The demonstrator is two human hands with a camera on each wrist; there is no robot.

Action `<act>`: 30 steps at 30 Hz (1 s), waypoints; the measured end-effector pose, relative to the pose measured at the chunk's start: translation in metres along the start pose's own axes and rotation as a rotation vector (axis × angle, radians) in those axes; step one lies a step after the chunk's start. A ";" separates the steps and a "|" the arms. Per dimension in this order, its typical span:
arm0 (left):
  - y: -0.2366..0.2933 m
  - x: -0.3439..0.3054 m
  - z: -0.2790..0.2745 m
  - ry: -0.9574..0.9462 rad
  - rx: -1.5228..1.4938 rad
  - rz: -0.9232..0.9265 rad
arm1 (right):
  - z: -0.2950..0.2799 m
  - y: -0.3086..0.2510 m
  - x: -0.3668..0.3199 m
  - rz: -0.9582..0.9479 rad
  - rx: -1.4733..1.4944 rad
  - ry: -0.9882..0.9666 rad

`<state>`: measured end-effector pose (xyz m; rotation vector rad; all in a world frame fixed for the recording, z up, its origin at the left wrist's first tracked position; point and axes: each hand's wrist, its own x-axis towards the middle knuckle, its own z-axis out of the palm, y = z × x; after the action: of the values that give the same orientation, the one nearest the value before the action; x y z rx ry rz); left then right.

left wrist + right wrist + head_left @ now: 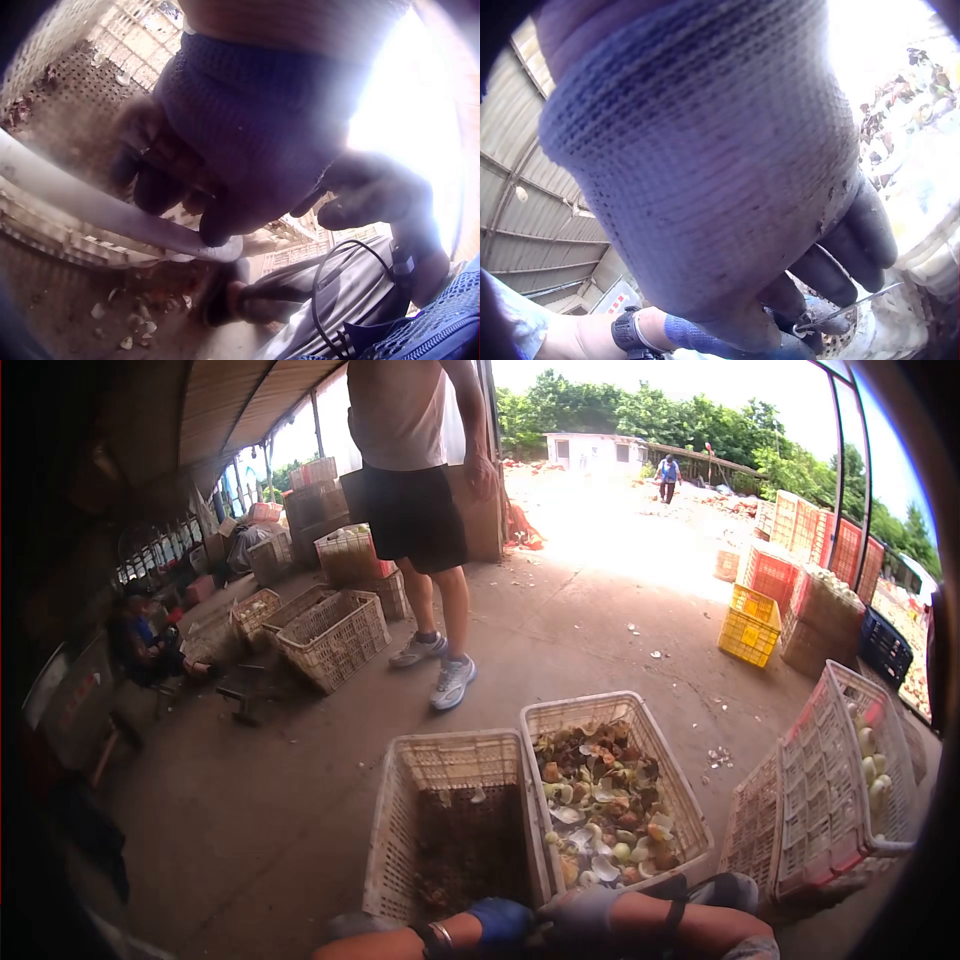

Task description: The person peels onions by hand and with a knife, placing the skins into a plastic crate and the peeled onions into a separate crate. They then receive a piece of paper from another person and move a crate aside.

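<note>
My left hand (503, 922), in a blue knit glove with dark fingertips, is at the near rim of the left crate (375, 850). Its fingers bend downward in the left wrist view, over the pale crate rim (97, 208); I cannot tell what they hold. Close beside it, my right hand (580, 916) wears a dirty whitish glove with dark coated fingers (870, 225). The right hand grips a small knife, whose thin blade (859, 302) sticks out past the fingers. Onion peels and scraps (605, 810) fill much of the right crate (690, 800). Dark debris lies in the left crate.
Tilted crates (790, 810) with pale onions (875, 770) stand close on the right. A yellow crate (750, 625) is farther off. Ahead, a standing person (410, 500) is beside a crate (335, 640); another person (145, 645) sits at left.
</note>
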<state>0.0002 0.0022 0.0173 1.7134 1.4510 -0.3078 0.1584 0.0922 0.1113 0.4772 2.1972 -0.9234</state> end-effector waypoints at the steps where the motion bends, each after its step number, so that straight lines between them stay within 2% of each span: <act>1: 0.002 0.000 -0.002 -0.005 0.000 0.004 | 0.004 0.003 -0.001 0.003 0.005 -0.002; 3: 0.004 0.002 -0.003 -0.031 -0.007 -0.040 | 0.004 -0.007 -0.013 -0.010 0.003 0.103; 6: -0.001 0.006 0.003 -0.007 -0.007 -0.017 | 0.006 -0.004 -0.004 -0.018 -0.127 0.012; 10: -0.003 0.004 0.002 -0.014 -0.020 0.022 | 0.007 -0.005 -0.009 0.006 -0.104 0.016; 12: 0.004 -0.006 -0.005 0.021 -0.039 0.043 | 0.013 0.000 -0.007 -0.051 -0.090 0.173; 16: -0.006 0.004 0.003 0.033 -0.024 0.059 | 0.016 0.004 -0.002 -0.059 -0.074 0.172; 22: 0.012 -0.012 -0.016 -0.056 0.005 0.007 | 0.020 0.008 0.001 -0.066 -0.083 0.183; 25: 0.007 -0.005 -0.009 -0.061 -0.018 -0.032 | 0.013 0.003 -0.001 -0.043 -0.065 0.145; 27: 0.008 -0.007 -0.009 -0.049 -0.024 -0.024 | 0.007 -0.001 -0.002 -0.014 -0.140 -0.016; 28: 0.006 -0.006 -0.007 -0.048 -0.025 -0.027 | 0.010 0.000 0.000 -0.016 -0.142 -0.017; 30: 0.002 -0.001 -0.004 -0.044 -0.005 -0.024 | 0.016 0.005 0.005 -0.058 -0.117 0.132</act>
<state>0.0004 0.0043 0.0217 1.6759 1.4394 -0.3522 0.1650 0.0844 0.0974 0.4322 2.3808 -0.8078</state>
